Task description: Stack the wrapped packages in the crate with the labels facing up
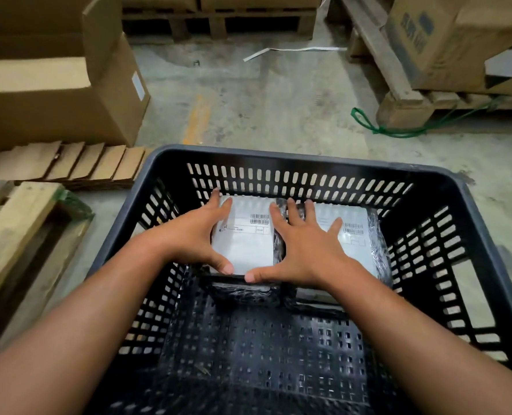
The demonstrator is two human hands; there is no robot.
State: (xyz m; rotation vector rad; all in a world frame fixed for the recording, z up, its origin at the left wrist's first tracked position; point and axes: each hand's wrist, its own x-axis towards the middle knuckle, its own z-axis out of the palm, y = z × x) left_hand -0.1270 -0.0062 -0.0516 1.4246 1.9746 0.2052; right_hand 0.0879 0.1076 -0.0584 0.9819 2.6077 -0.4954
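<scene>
Place: warehouse floor (pixel 278 94) of bare concrete, with wooden pallets and cardboard boxes all around.
Crate: black plastic crate (pixel 278 155) with slotted walls, standing on the floor directly below the person.
Left package: wrapped package (pixel 245 244) at the far wall of the crate, white label up with a barcode visible; it seems to rest on top of another dark wrapped package whose near edge shows under it.
Right package: second wrapped package (pixel 359 235) just beside the first one, label also up; something wrapped seems to lie under it too, but I cannot tell for sure.
Left hand: left hand (pixel 194 232) is spread flat, fingers along the left edge of the left package, thumb on its near edge.
Right hand: right hand (pixel 302 250) is spread wide and lies across the gap between the two packages, thumb at the near edge of the left one.
Grip: neither hand pinches anything; both press or square the packages, as I judge.
Progress: two label-up packages sit in a row at the far wall, so the stacking is started; the near half of the crate bottom is bare.
Left to do: no further packages are in view, so how many remain I cannot tell.
Around: open cardboard box (pixel 54 85) at left, flattened cardboard (pixel 69 163) before it, green strap (pixel 383 127) by the right pallet.
Obstacles: nothing blocks the crate opening.
</scene>
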